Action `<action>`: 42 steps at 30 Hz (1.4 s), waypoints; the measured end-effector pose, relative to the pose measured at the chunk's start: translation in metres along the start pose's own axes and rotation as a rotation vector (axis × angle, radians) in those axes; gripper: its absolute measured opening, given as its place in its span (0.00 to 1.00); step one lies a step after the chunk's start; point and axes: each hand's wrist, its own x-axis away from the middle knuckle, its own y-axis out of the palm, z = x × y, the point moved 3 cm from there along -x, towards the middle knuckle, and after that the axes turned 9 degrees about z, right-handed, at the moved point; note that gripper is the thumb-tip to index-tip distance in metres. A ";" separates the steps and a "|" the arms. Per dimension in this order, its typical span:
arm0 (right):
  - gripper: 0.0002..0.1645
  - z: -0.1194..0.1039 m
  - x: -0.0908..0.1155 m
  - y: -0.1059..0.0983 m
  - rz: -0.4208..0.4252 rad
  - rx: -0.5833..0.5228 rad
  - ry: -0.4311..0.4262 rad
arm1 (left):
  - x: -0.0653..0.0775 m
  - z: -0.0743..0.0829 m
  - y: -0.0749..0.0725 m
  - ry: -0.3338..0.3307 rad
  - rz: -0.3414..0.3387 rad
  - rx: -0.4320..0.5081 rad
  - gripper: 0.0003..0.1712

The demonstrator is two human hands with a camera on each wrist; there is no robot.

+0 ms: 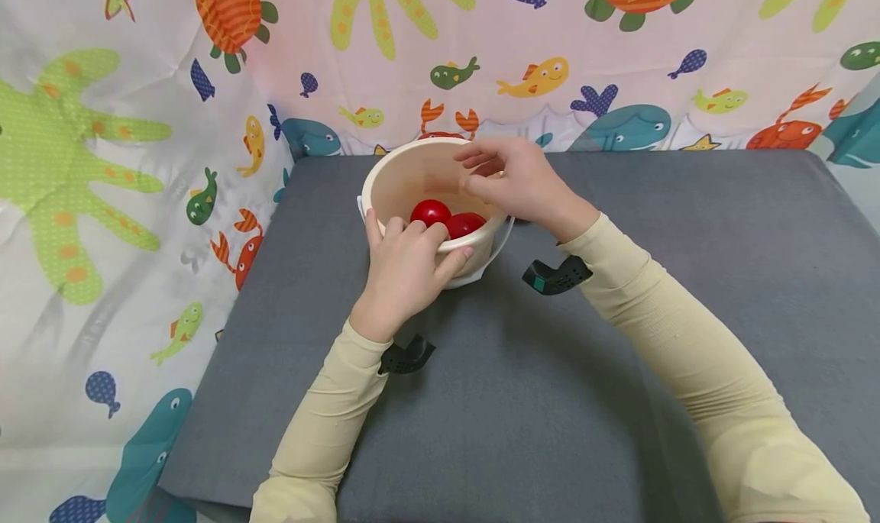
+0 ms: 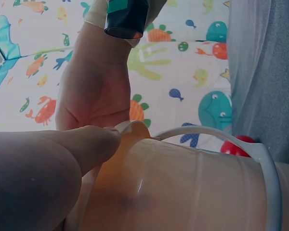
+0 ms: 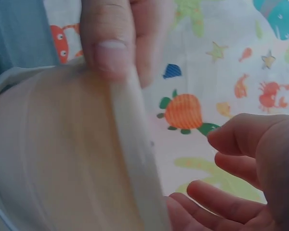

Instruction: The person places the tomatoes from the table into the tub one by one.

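A cream plastic bucket point(image 1: 393, 183) stands on the grey table, its mouth tipped toward the camera. Two shiny red balls, one to the left point(image 1: 430, 212) and one to the right point(image 1: 465, 224), lie inside it. My left hand point(image 1: 406, 271) grips the near rim, fingers over the edge and thumb on the outer wall. Above the right part of the rim is my right hand point(image 1: 519, 175), its fingers loosely bent and holding nothing. In the right wrist view those fingers point(image 3: 236, 139) are spread beside the rim. The bucket's white handle point(image 2: 271, 187) hangs down its side.
Another red round thing point(image 2: 237, 146) shows beyond the bucket in the left wrist view, partly hidden by it. The grey table point(image 1: 550, 401) extends to both sides and toward me. A sea-animal printed cloth point(image 1: 406, 72) hangs behind and along the left.
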 end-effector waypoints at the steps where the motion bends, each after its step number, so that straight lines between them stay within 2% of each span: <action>1: 0.23 0.001 0.000 -0.004 0.019 -0.015 0.012 | 0.000 0.000 0.000 0.000 0.000 0.001 0.21; 5: 0.22 0.009 0.002 -0.024 0.123 -0.117 0.085 | 0.000 0.001 0.001 0.003 0.004 0.002 0.21; 10: 0.20 0.018 0.006 -0.052 0.254 -0.225 0.119 | 0.000 0.001 0.000 0.005 0.016 -0.003 0.20; 15: 0.18 0.034 0.011 -0.074 0.312 -0.311 0.134 | 0.000 0.000 0.000 -0.008 0.010 -0.001 0.20; 19: 0.18 0.052 0.019 -0.084 0.322 -0.346 0.191 | 0.000 0.000 0.000 -0.012 0.006 0.002 0.20; 24: 0.17 0.076 0.030 -0.087 0.327 -0.341 0.236 | 0.000 -0.001 0.000 -0.012 0.007 0.002 0.20; 31: 0.14 0.109 0.045 -0.082 0.344 -0.442 0.290 | 0.000 -0.001 0.000 -0.005 0.015 0.002 0.20; 42: 0.12 0.138 0.053 -0.063 0.337 -0.457 0.347 | 0.000 -0.002 0.001 -0.007 0.023 -0.003 0.20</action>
